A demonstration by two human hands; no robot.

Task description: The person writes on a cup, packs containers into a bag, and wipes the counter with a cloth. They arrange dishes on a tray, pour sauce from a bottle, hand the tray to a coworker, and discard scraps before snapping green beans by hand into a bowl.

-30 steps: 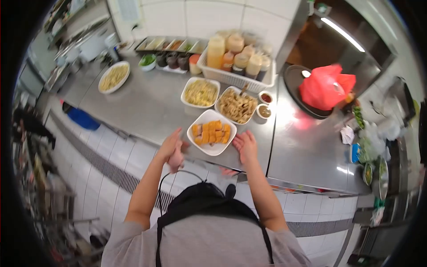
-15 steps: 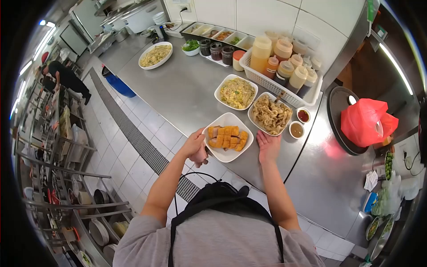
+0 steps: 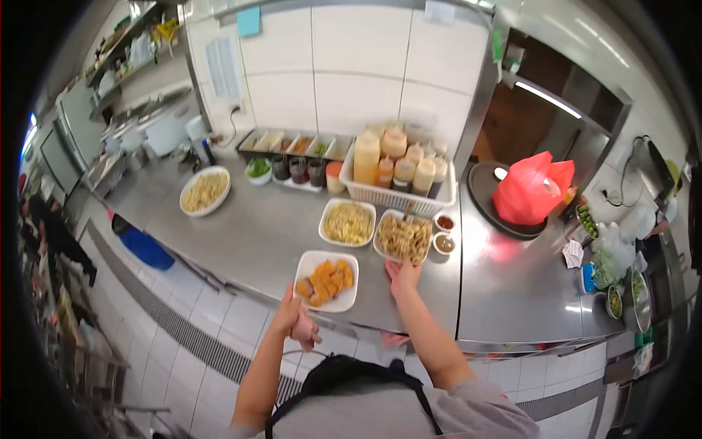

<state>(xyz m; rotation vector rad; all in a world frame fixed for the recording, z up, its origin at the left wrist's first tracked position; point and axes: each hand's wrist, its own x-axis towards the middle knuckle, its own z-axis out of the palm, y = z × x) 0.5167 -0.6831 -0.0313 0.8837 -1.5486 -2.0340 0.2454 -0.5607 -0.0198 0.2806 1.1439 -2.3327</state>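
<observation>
A white square dish [image 3: 346, 301] of sliced, golden-crusted pieces lies near the counter's front edge. My left hand [image 3: 295, 320] grips its lower left rim, thumb at the rim and the other fingers curled below. To the right, a white bowl [image 3: 379, 246] is heaped with pale brown fried pieces [image 3: 404, 235], with a utensil handle sticking up from it. My right hand [image 3: 404, 278] touches this bowl's near edge, its fingers stretched out and partly hidden by the bowl. Just left of that bowl stands a dish of fried rice [image 3: 348, 222].
Two small sauce cups [image 3: 444, 243] sit right of the bowl. Behind are a white basket [image 3: 395, 194] of squeeze bottles, dark jars [image 3: 298, 170] and an ingredient tray [image 3: 292, 140]. Another rice dish [image 3: 205, 192] stands left. A red bag [image 3: 528, 192] rests on a round black tray [image 3: 482, 208].
The camera view has tilted up and turned, showing more wall. Both hands remain at the same two dishes; the sliced-food dish sits slightly farther from the fried-piece bowl.
</observation>
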